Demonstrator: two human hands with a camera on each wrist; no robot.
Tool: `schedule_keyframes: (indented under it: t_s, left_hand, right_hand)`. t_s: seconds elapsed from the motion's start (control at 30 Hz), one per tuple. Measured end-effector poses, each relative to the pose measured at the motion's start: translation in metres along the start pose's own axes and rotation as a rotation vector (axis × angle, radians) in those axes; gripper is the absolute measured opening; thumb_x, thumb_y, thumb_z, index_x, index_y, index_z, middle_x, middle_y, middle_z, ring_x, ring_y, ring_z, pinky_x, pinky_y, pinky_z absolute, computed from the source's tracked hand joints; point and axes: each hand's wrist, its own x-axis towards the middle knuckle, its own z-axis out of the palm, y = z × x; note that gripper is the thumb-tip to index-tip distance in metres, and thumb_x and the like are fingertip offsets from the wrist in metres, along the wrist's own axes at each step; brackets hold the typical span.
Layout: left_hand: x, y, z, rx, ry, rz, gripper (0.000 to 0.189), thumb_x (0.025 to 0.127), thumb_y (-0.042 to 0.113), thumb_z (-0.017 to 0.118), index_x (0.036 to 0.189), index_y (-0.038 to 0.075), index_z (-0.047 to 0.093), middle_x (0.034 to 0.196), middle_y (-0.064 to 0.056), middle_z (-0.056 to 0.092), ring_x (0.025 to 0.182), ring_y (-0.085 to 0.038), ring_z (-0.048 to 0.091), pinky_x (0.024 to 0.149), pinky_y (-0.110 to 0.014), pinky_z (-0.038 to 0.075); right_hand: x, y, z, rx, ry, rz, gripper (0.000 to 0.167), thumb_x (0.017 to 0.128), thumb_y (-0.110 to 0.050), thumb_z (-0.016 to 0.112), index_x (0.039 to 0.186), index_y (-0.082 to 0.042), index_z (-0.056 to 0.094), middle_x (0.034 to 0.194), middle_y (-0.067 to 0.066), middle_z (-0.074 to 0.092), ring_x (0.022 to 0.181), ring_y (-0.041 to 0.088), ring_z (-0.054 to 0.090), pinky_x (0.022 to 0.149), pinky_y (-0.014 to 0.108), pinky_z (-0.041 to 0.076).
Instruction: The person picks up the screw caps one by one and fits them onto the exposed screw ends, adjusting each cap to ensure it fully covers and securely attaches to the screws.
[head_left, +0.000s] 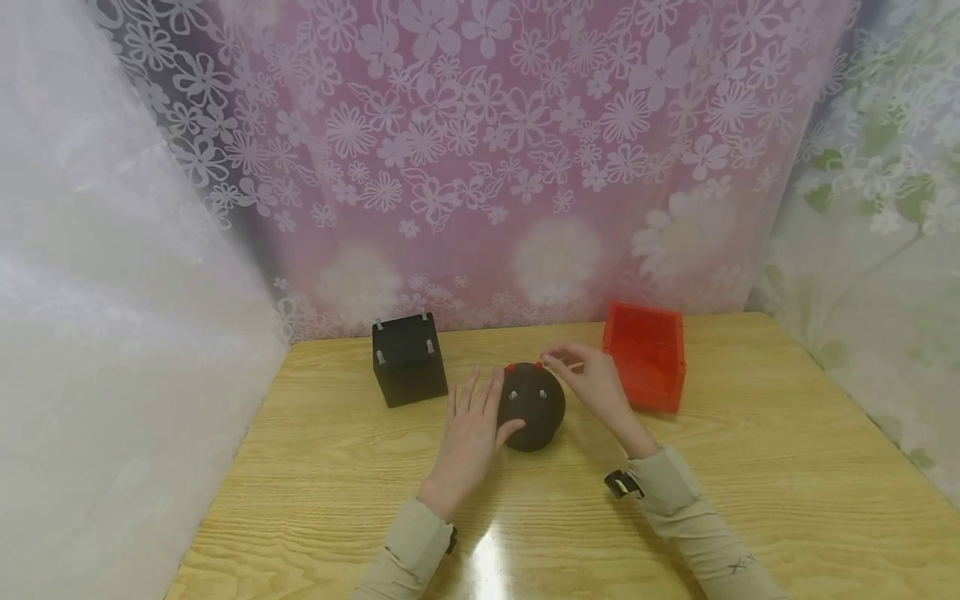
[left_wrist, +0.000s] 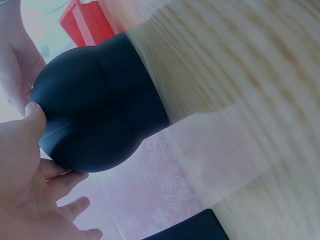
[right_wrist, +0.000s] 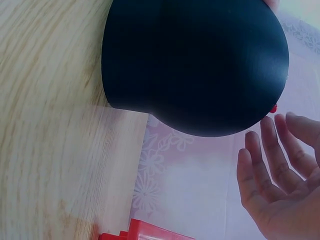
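Note:
A black ball-shaped piece on a narrower round base (head_left: 534,425) stands on the table. Two small silver pegs (head_left: 543,394) stick out of its upper side, and two red knobs (head_left: 512,367) sit farther back along its top. Against the ball's left side rests my left hand (head_left: 471,429), fingers spread and mostly straight, thumb on the ball's near side. My right hand (head_left: 588,379) is at the top right, thumb and forefinger tips beside the right red knob (right_wrist: 273,108). No object shows between those fingertips in the right wrist view.
A black box (head_left: 411,371) with several silver pegs on its top stands at the back left. At the back right is an open red box (head_left: 652,367), just beyond my right hand. A pink floral curtain (head_left: 465,167) hangs behind the wooden table (head_left: 315,500).

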Motion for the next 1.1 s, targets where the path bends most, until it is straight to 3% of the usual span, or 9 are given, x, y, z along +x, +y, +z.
schedule_keyframes:
  t_s: [0.53, 1.1]
  left_hand:
    - [-0.0003, 0.0, 0.0, 0.004, 0.001, -0.002, 0.081, 0.1, 0.053, 0.052, 0.162, 0.009, 0.021, 0.16, -0.007, 0.039, 0.153, -0.032, 0.023, 0.122, -0.06, 0.017]
    - [-0.0009, 0.0003, -0.0007, 0.003, 0.006, 0.008, 0.081, 0.101, 0.052, 0.051, 0.162, 0.009, 0.021, 0.161, -0.008, 0.039, 0.152, -0.034, 0.025, 0.122, -0.061, 0.017]
  right_hand:
    - [0.0001, 0.0005, 0.0028, 0.002, -0.033, -0.013, 0.017, 0.095, -0.027, 0.073, 0.106, -0.014, 0.077, 0.102, 0.001, 0.077, 0.091, 0.022, 0.072, 0.077, 0.041, 0.061]
    - [0.0005, 0.001, -0.0005, -0.008, 0.023, -0.017, 0.02, 0.097, -0.025, 0.071, 0.11, -0.011, 0.076, 0.103, 0.006, 0.076, 0.09, 0.025, 0.072, 0.078, 0.045, 0.061]
